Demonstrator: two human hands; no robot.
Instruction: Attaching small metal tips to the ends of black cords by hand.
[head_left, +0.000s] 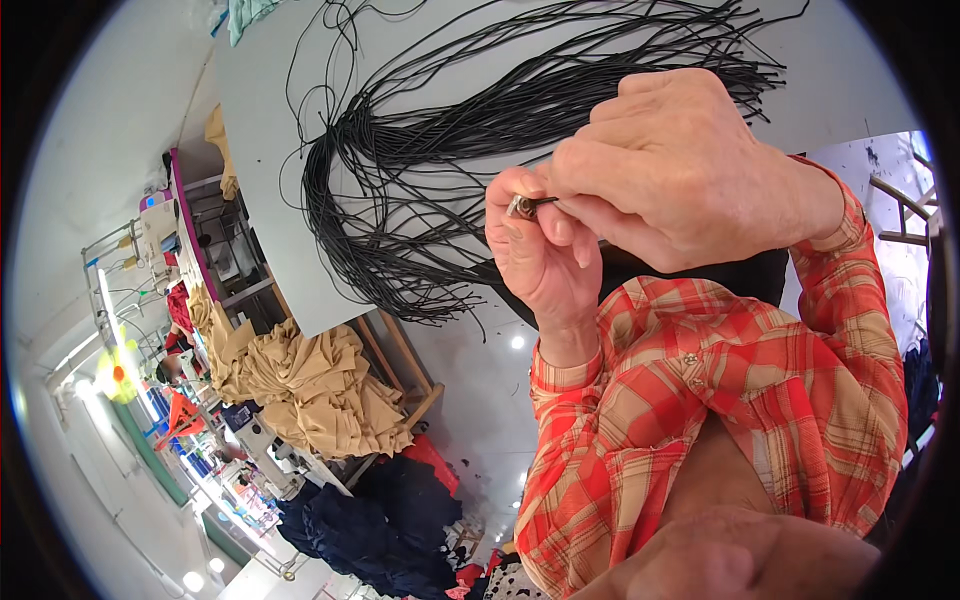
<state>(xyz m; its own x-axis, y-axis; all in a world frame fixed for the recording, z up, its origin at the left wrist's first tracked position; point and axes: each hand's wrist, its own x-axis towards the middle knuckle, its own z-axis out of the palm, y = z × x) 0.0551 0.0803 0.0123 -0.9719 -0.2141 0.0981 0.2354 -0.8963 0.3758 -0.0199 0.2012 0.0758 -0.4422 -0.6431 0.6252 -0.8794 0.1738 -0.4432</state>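
Observation:
My left hand (541, 250), palm turned up, pinches a small shiny piece (520, 207), part clear or silvery and part dark, between thumb and fingers. A short black cord end (545, 201) runs from that piece to my right hand (680, 170). The fingertips of my right hand are closed on the cord, right beside the left thumb. Its knuckles hide much of the grip. What kind of piece it is cannot be made out. Behind both hands, a large bundle of black cords (440, 125) lies fanned out over the grey table (270, 210).
Tan fabric (310, 385) is heaped left of the table's near corner, by a wooden frame (425, 405). Dark blue cloth (370, 525) lies in a pile below it. Sewing machines and bright lamps line the far left. A wooden chair (905, 212) stands at the right.

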